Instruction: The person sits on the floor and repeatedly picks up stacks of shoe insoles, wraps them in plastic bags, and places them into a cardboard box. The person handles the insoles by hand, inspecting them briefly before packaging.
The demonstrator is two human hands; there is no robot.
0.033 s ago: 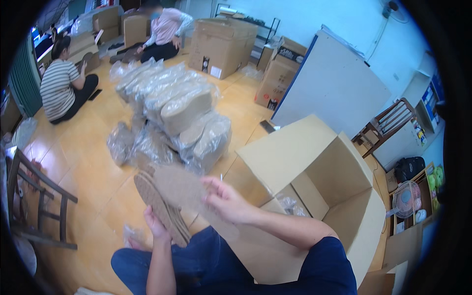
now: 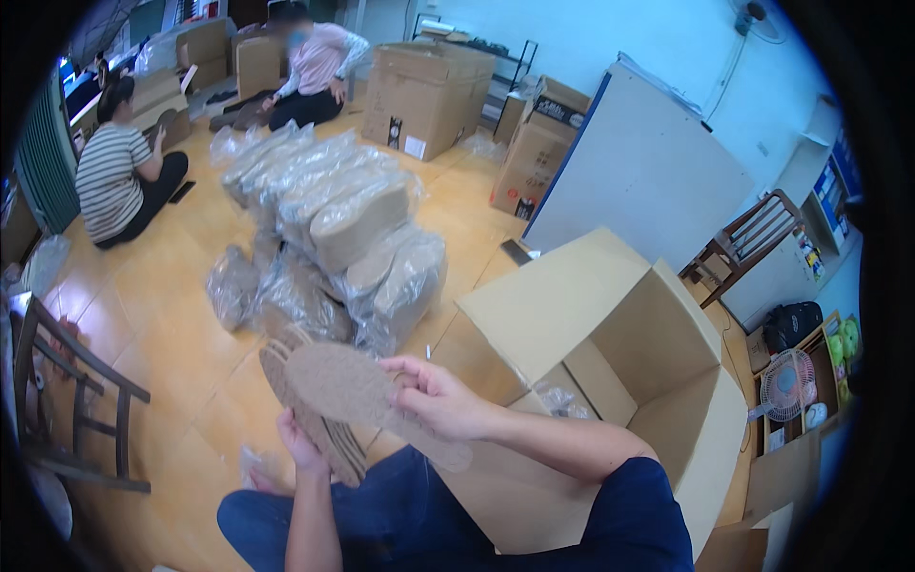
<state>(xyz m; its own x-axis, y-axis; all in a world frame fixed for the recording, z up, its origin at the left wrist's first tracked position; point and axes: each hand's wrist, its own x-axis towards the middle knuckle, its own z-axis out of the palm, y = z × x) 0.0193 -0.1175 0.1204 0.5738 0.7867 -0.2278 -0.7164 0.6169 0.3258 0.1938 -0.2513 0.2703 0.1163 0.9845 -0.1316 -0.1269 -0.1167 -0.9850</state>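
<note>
My left hand (image 2: 303,446) is closed round the lower part of a stack of brown, shoe-sole-shaped insoles (image 2: 329,440), which tilts up and away to the left above my lap. Between the fingers and thumb of my right hand (image 2: 434,398) is a single brown insole (image 2: 341,377), its flat speckled face turned up. That insole lies across the front of the stack and hides part of it; whether the two touch I cannot tell. Just beyond them rises a pile of clear plastic bags (image 2: 334,214) packed with similar insoles.
A large open cardboard box (image 2: 558,300) stands at my right, with some clear plastic inside. A dark wooden chair (image 2: 81,400) is at the left. Two people sit on the floor farther back, near a big carton (image 2: 429,95) and a white board (image 2: 639,162).
The insole in my right hand was smeared by motion and is now sharper, its far end a little lower over the stack. My left hand has dropped slightly with the stack.
</note>
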